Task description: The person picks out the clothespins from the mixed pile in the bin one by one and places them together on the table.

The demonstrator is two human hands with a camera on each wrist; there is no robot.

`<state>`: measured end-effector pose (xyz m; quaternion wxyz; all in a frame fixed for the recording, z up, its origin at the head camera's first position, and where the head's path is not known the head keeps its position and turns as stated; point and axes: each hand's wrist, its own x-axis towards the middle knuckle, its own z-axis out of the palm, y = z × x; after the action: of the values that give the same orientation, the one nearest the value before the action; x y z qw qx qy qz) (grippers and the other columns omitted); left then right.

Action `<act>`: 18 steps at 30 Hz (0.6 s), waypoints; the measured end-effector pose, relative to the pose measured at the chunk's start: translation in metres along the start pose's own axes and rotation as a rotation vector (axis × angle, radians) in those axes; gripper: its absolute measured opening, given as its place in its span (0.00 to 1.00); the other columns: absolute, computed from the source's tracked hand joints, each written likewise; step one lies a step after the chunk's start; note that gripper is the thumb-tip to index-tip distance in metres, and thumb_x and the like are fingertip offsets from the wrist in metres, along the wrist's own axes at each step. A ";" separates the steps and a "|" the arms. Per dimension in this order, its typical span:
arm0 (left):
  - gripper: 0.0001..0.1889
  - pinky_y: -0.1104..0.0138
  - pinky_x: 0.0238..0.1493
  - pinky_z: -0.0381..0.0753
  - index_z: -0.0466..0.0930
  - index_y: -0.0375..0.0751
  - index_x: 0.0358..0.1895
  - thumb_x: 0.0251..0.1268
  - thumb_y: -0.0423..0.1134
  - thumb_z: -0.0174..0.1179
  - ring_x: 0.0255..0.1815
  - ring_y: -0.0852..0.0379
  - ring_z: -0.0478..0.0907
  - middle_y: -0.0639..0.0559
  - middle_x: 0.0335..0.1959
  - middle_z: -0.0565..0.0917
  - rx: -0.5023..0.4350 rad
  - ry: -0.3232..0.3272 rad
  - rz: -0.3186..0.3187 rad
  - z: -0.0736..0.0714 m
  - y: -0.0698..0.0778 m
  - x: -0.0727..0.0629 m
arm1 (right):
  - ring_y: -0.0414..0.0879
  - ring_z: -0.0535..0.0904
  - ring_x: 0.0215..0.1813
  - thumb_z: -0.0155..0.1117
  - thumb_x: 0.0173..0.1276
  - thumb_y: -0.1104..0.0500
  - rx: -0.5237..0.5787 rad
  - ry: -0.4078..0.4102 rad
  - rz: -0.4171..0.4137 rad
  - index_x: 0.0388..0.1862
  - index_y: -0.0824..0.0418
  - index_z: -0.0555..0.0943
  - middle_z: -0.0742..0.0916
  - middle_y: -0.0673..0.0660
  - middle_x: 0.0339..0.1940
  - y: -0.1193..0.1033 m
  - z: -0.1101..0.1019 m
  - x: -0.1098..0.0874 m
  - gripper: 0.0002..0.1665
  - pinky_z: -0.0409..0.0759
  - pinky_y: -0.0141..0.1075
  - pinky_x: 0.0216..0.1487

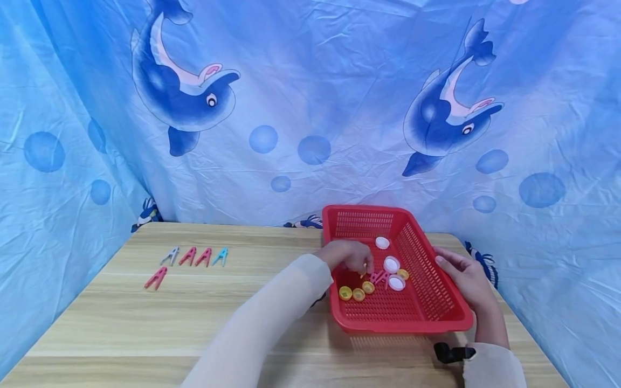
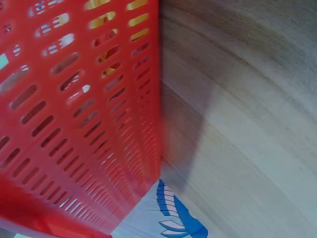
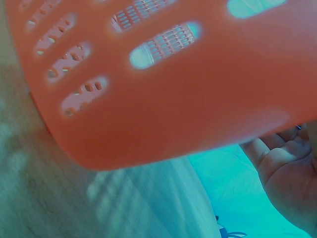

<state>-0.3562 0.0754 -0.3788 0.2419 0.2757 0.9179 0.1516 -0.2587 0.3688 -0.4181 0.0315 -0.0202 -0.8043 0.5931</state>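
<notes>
My left hand (image 1: 350, 255) reaches into the red basket (image 1: 402, 326), fingers bent downward. A small yellowish bit shows at its fingertips; whether they pinch it is unclear. Right beside them lie pink clothespins (image 1: 380, 278). My right hand (image 1: 463, 275) grips the basket's right rim, thumb over the top; in the right wrist view part of that hand (image 3: 290, 171) shows beyond the red wall. Yellow round caps (image 1: 358, 294) and white round caps (image 1: 396, 283) lie on the basket floor. The left wrist view shows the slotted basket side (image 2: 99, 129), not the left hand.
On the wooden table (image 1: 160, 328) at the left lie several clothespins: a grey one (image 1: 170, 256), pink ones (image 1: 204, 257) and a blue one (image 1: 221, 256). A blue dolphin-print curtain (image 1: 291, 97) hangs behind and beside the table.
</notes>
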 end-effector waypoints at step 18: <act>0.28 0.55 0.55 0.85 0.82 0.57 0.52 0.44 0.43 0.83 0.47 0.57 0.79 0.59 0.43 0.81 0.066 0.069 -0.005 0.006 -0.001 0.006 | 0.52 0.90 0.45 0.63 0.73 0.39 -0.012 -0.001 -0.006 0.79 0.54 0.67 0.87 0.45 0.49 0.000 0.000 0.001 0.42 0.87 0.51 0.43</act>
<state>-0.3583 0.0788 -0.3865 0.2010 0.2759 0.9309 0.1301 -0.2596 0.3692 -0.4178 0.0328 -0.0176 -0.8078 0.5882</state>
